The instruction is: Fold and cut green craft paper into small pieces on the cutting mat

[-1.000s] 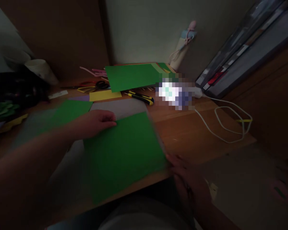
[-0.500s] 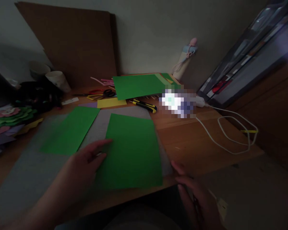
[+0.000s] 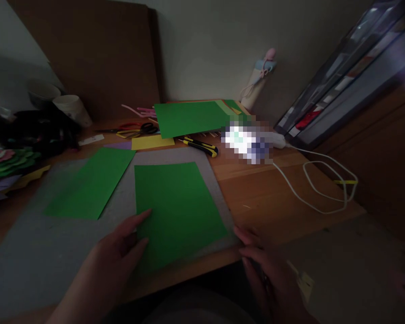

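A sheet of green paper lies on the grey mat in front of me. My left hand rests at its left edge, with the index finger and thumb apart on the paper. Just past the sheet's lower right corner, my right hand hovers by the table's front edge. Its fingers are curled together in shadow; a dark thin shape shows between them, too dim to name. A second green sheet lies on the mat to the left. Beyond the mat is a black and yellow utility knife.
Scissors, a yellow paper strip and stacked green sheets lie at the back. A blurred-out lit phone-like object sits right of them, near a white cable. Paper flowers and cups stand left.
The near green sheet has turned anticlockwise, its top edge now further left. My left hand has stayed at its left edge. The whole view has shifted slightly.
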Motion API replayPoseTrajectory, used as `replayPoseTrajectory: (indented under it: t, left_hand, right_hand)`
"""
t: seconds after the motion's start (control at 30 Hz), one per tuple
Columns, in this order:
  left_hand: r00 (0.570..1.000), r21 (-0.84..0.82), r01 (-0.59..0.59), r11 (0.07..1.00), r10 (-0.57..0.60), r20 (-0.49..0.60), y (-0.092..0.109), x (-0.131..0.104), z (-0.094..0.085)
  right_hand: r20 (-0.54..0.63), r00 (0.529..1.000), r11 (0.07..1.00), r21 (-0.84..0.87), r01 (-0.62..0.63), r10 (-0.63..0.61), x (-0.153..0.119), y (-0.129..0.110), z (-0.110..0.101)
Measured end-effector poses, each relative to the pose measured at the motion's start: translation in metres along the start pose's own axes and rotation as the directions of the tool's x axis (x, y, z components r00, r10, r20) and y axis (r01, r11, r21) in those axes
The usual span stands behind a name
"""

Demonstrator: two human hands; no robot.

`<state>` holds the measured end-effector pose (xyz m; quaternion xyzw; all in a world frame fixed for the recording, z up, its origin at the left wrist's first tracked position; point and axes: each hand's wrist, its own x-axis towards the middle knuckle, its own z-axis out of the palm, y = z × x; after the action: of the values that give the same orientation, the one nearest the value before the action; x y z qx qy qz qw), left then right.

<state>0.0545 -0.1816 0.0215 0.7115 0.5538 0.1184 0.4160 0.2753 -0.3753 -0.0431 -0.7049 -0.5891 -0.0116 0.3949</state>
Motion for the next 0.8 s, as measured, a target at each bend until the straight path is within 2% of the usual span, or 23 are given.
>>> replayPoseTrajectory:
  t: [0.23, 0.4, 0.53, 0.7, 0.8]
  left_hand:
    - [0.997, -0.051, -0.013, 0.999, 0.016, 0.075, 0.005, 0.005, 0.000]
    - [0.996, 0.045, -0.065, 0.997, 0.062, 0.059, 0.013, 0.008, 0.002]
    - [0.993, 0.122, -0.116, 0.986, 0.110, 0.053, 0.007, 0.010, 0.003]
    - [0.992, 0.154, -0.118, 0.981, 0.108, 0.069, -0.007, 0.008, 0.005]
    - [0.992, 0.145, -0.123, 0.982, 0.118, 0.043, -0.010, 0.007, 0.007]
  right_hand:
    - [0.033, 0.999, 0.999, 0.048, 0.022, -0.024, -0.002, 0.008, 0.004]
    - [0.004, 0.999, 0.993, 0.112, -0.034, 0.034, -0.005, 0.007, 0.004]
    - [-0.033, 0.995, 0.988, 0.128, -0.088, 0.093, -0.004, 0.003, 0.003]
    - [-0.029, 0.996, 0.992, 0.096, -0.078, 0.081, -0.002, 0.002, 0.003]
    - [-0.015, 0.998, 0.994, 0.094, -0.053, 0.055, -0.001, 0.003, 0.003]
